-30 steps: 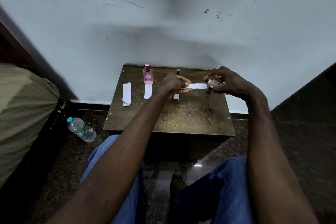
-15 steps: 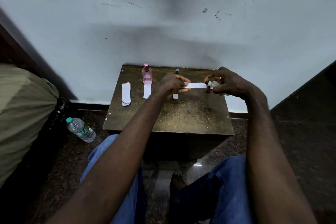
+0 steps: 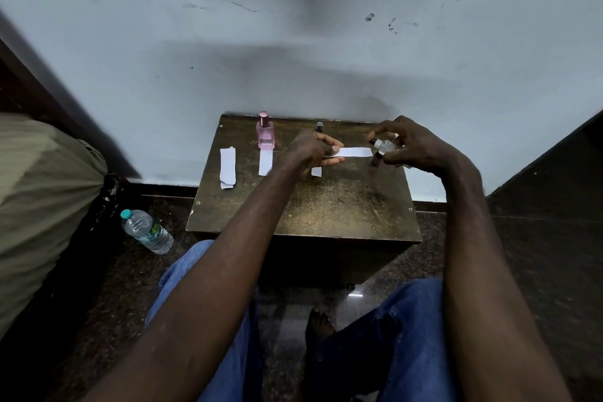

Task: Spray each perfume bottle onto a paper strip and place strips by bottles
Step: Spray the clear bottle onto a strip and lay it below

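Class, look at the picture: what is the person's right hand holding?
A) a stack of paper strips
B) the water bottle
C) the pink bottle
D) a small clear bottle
D: the right hand grips a clear bottle, nozzle toward the strip pinched by the left hand; the pink bottle stands on the table.

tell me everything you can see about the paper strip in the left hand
The paper strip is a narrow white rectangle of thin, plain paper. It is held roughly level above the table, running left to right. The left hand pinches its left end. Its free right end stops right by the nozzle of the small clear bottle that the right hand grips; whether they touch is unclear. Whether it is wet cannot be seen.
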